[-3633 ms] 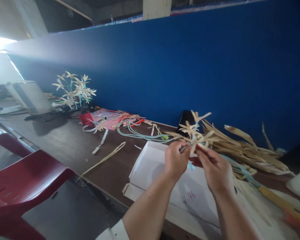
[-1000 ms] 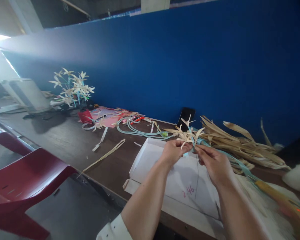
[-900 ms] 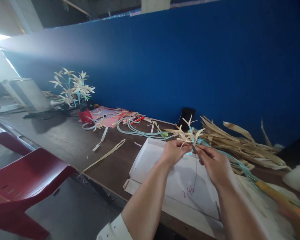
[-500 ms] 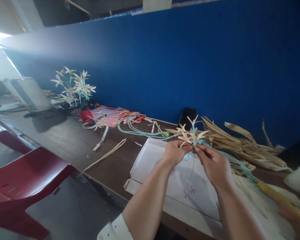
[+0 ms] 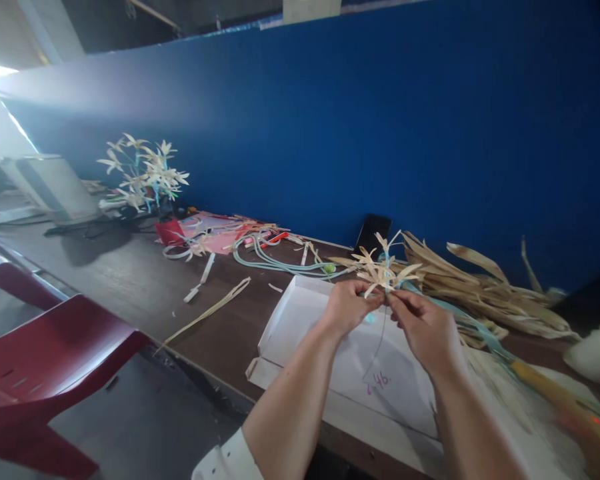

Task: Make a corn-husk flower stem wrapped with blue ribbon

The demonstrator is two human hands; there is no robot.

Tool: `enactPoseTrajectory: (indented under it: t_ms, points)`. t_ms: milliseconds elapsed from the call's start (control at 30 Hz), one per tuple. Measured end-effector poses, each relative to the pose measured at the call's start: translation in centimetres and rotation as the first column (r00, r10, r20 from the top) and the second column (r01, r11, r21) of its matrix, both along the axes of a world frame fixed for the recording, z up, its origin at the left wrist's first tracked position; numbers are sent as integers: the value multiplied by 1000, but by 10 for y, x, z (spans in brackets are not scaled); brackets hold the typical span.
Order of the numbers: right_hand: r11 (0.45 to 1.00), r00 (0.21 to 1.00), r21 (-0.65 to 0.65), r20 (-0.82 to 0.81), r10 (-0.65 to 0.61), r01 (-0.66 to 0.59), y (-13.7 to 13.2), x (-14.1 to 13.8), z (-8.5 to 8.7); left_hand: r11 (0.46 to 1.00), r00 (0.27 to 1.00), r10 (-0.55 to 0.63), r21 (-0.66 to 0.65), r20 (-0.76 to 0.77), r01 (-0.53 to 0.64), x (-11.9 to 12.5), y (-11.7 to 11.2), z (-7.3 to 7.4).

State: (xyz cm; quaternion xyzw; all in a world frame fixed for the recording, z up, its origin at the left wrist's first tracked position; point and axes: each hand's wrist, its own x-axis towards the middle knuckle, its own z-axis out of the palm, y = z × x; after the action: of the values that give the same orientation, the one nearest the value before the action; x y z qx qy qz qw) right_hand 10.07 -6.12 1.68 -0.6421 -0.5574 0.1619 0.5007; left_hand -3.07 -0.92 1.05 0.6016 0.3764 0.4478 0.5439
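Above a white cardboard box lid (image 5: 305,327) marked "46", both hands meet at the base of a handmade flower spray (image 5: 386,270) with pale, dry petals and a light-blue wrapped stem. My left hand (image 5: 349,308) pinches the stem from the left, its fingers closed. From the right, my right hand (image 5: 425,327) pinches the same stem with thumb and fingertips. A thin dark wire (image 5: 380,343) hangs down from between the fingers over the cardboard. The exact grip point is partly hidden by the fingertips.
Dried husks (image 5: 480,293) lie right of the hands, near a yellow-handled tool (image 5: 545,383). A dark phone (image 5: 373,233) leans on the blue partition (image 5: 330,133). Leftward are a looped cable (image 5: 280,268), a pot of similar flowers (image 5: 153,173) and a red chair (image 5: 65,347).
Both hands still pinch the spray, with slight finger movement at the stem. The spray has turned a little, and the whole view has shifted slightly.
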Motion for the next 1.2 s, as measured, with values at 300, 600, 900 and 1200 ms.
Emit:
enactPoseTrajectory:
  t_ms: [300,600,900,1200]
  points:
    - [1000,1000,-5,-8,19,-19,-3,-3,7,999,999,41,21,12,-41,4,-1,0]
    - [998,996,-52,85,-16,20,-1,2,0,998,998,62,-4,27,-62,4,-4,-2]
    - [1000,997,11,69,-24,24,-3,-2,5,985,992,125,121,-28,-121,5,-8,3]
    - [991,990,99,98,-98,89,-2,0,0,985,998,55,165,-11,-52,7,-12,5]
